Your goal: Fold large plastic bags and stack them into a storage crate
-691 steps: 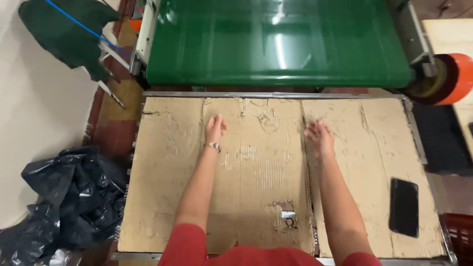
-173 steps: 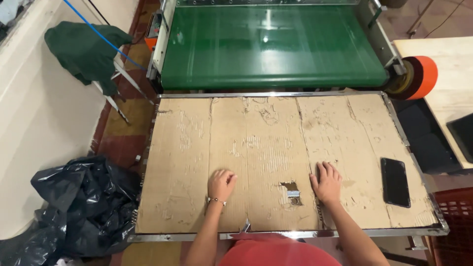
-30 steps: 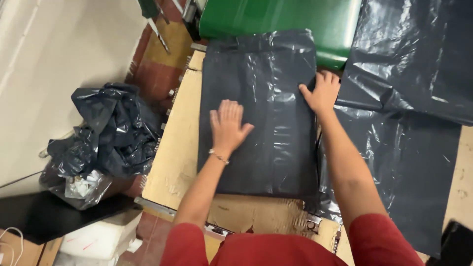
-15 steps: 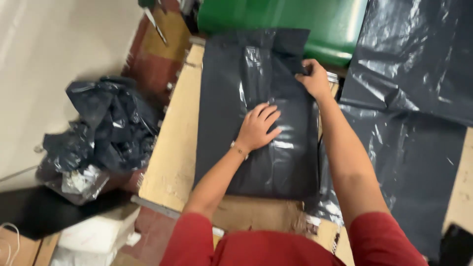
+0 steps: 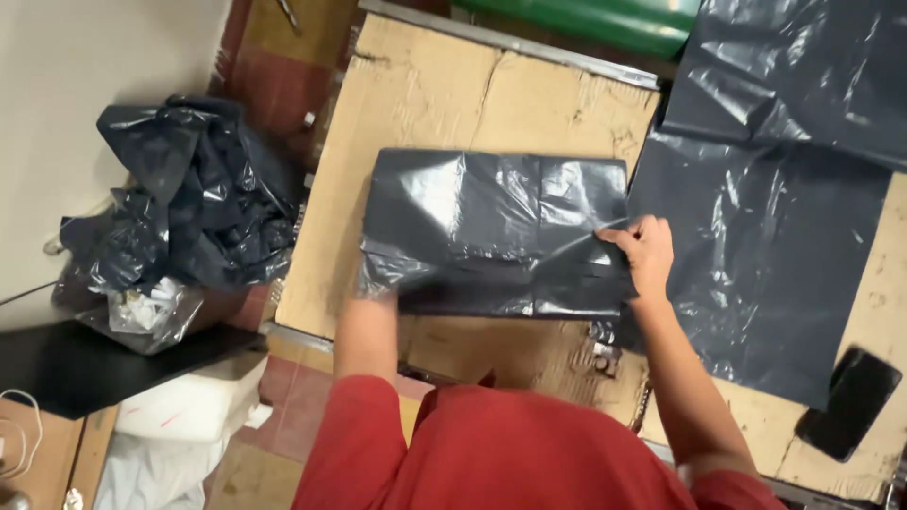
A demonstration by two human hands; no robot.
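Note:
A folded stack of dark grey plastic bags [image 5: 496,231] lies across the cardboard-covered table [image 5: 425,90]. My right hand [image 5: 644,255] pinches the stack's right edge near its lower corner. My left hand is hidden under the stack's lower left corner, and only the forearm [image 5: 367,331] shows below it. The stack is folded over into a wide, short rectangle.
More dark plastic sheeting [image 5: 775,179] spreads over the table's right side. A green conveyor belt [image 5: 605,17] runs along the far edge. A black phone [image 5: 855,401] lies at the table's right front. Crumpled black bags [image 5: 184,212] pile up on the floor at left.
The bag stack, long and lying lengthwise half a second ago, is now folded shorter and pulled toward me. My left hand went from its top to under its left corner.

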